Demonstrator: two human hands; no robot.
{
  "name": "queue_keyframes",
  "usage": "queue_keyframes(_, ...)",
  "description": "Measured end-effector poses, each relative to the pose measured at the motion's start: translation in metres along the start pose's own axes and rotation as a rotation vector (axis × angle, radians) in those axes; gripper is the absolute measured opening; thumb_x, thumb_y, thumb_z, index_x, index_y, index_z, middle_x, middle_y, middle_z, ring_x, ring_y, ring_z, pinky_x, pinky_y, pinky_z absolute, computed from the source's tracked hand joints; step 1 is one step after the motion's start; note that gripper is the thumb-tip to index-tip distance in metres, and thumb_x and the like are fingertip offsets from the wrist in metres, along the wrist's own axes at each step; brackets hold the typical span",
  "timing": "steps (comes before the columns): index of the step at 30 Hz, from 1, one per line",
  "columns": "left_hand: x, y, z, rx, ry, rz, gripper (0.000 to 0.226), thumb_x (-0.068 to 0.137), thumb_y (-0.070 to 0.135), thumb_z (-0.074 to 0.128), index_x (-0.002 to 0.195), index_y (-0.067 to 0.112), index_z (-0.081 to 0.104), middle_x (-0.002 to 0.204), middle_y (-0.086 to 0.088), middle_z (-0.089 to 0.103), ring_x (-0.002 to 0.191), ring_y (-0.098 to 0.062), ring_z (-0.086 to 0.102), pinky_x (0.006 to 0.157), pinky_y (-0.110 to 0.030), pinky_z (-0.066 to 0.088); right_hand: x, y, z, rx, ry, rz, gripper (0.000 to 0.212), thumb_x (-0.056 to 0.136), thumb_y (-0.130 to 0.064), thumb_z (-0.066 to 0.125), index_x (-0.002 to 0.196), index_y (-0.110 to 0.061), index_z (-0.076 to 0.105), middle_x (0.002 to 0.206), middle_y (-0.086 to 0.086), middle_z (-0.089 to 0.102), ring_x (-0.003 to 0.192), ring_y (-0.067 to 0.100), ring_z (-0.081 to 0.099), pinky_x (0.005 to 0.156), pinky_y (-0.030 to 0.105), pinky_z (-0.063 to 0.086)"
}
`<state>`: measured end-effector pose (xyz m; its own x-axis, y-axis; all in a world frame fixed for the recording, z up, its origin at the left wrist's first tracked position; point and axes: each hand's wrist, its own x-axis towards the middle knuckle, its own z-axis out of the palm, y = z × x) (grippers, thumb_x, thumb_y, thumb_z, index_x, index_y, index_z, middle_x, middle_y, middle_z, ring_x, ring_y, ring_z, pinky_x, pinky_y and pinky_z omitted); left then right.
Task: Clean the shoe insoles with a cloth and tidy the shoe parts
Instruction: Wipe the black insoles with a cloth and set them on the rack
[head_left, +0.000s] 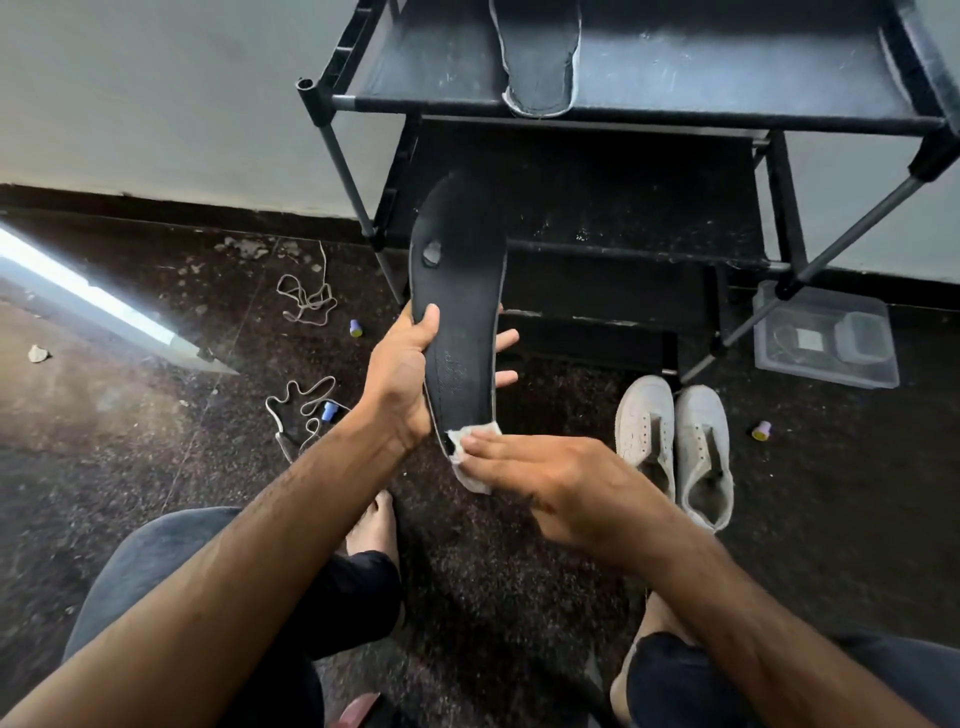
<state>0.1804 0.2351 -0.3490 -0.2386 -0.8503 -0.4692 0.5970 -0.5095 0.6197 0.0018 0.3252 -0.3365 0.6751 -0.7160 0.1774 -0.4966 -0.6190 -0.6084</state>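
My left hand (402, 371) grips a black insole (460, 291) around its middle and holds it upright in front of the rack, heel end down. A worn hole shows near its toe end. My right hand (540, 475) presses a small white cloth (470, 457) flat against the insole's heel end, fingers extended over the cloth. A second black insole (537, 57) lies on the top shelf of the black shoe rack (675, 111), its end hanging over the front bar. A pair of white shoes (675, 441) without laces stands on the floor to the right.
Two loose laces (306, 299) (298, 410) lie on the dark floor at left, with small purple-and-yellow caps (355, 328) nearby. A clear plastic box (826, 332) sits under the rack's right leg. My knees and bare feet fill the lower frame.
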Motion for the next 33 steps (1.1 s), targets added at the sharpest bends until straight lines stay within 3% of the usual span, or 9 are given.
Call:
queue_keyframes(3,-0.002,-0.007,0.008,0.029,0.023,0.005,0.038,0.111,0.021,0.029,0.147,0.022,0.041,0.140,-0.021,0.059,0.118,-0.051,0.062,0.083,-0.073,0.052,0.002,0.010,-0.035,0.452,0.081,0.302,0.041,0.090,0.010,0.063,0.117,-0.019,0.075,0.109,-0.012,0.076,0.095,0.001,0.071,0.083,0.017,0.056)
queue_keyframes(6,-0.002,-0.013,0.013,0.042,0.019,0.029,0.037,0.111,0.015,0.030,0.145,0.018,0.044,0.142,-0.022,0.057,0.117,-0.050,0.063,0.089,-0.068,0.053,0.006,0.032,-0.057,0.668,0.227,0.443,0.033,0.094,0.010,0.057,0.112,-0.011,0.076,0.111,-0.002,0.077,0.111,0.012,0.070,0.097,0.027,0.054)
queue_keyframes(10,-0.004,-0.010,0.012,0.032,0.030,0.086,0.037,0.111,0.016,0.030,0.144,0.022,0.045,0.141,-0.018,0.059,0.118,-0.048,0.063,0.096,-0.071,0.047,0.004,0.034,-0.068,0.137,0.094,0.417,0.037,0.096,-0.001,0.060,0.121,-0.025,0.074,0.113,-0.006,0.076,0.097,0.001,0.070,0.084,0.022,0.056)
queue_keyframes(16,-0.005,-0.003,0.012,0.037,0.077,0.151,0.034,0.111,0.013,0.029,0.137,0.021,0.049,0.132,-0.020,0.066,0.116,-0.045,0.066,0.091,-0.069,0.052,0.015,0.011,-0.062,-0.468,-0.393,0.492,0.044,0.095,-0.013,0.049,0.127,-0.041,0.059,0.120,-0.011,0.067,0.111,0.020,0.064,0.070,0.032,0.049)
queue_keyframes(20,-0.008,-0.005,0.016,0.082,0.051,0.161,0.037,0.111,0.010,0.028,0.142,0.017,0.046,0.132,-0.021,0.065,0.114,-0.045,0.067,0.089,-0.064,0.055,0.003,0.032,-0.070,-0.528,-0.126,0.759,0.038,0.095,-0.013,0.052,0.122,-0.039,0.063,0.107,-0.004,0.070,0.095,0.024,0.069,0.071,0.035,0.051)
queue_keyframes(23,-0.006,-0.007,0.014,0.152,0.040,0.122,0.037,0.108,0.007,0.031,0.141,0.013,0.049,0.128,-0.022,0.067,0.117,-0.045,0.065,0.098,-0.064,0.051,0.000,0.036,-0.074,-0.153,0.448,0.532,0.029,0.099,-0.016,0.062,0.126,-0.026,0.069,0.109,-0.007,0.075,0.096,0.009,0.071,0.082,0.031,0.059)
queue_keyframes(25,-0.007,-0.015,0.017,0.221,0.024,0.079,0.038,0.105,0.005,0.038,0.139,0.010,0.053,0.130,-0.022,0.066,0.122,-0.042,0.063,0.107,-0.059,0.047,0.009,0.030,-0.070,-0.036,0.594,0.321,0.031,0.097,-0.006,0.065,0.127,-0.012,0.069,0.118,-0.002,0.073,0.107,0.006,0.069,0.092,0.025,0.057)
queue_keyframes(29,-0.011,-0.025,0.024,0.227,0.006,0.014,0.025,0.100,0.002,0.046,0.112,0.006,0.066,0.105,-0.014,0.072,0.092,-0.022,0.072,0.084,-0.032,0.060,0.024,0.025,-0.030,-0.222,0.433,0.038,0.035,0.094,0.004,0.062,0.128,-0.002,0.067,0.132,0.011,0.066,0.127,0.021,0.061,0.107,0.038,0.050)
queue_keyframes(33,-0.009,-0.012,0.021,0.167,0.023,0.010,0.024,0.108,0.012,0.038,0.121,0.007,0.058,0.113,-0.018,0.067,0.101,-0.027,0.067,0.097,-0.042,0.054,0.007,0.038,-0.007,-0.284,0.196,-0.015,0.038,0.102,-0.003,0.047,0.137,-0.005,0.060,0.144,0.009,0.058,0.137,0.019,0.052,0.110,0.036,0.047)
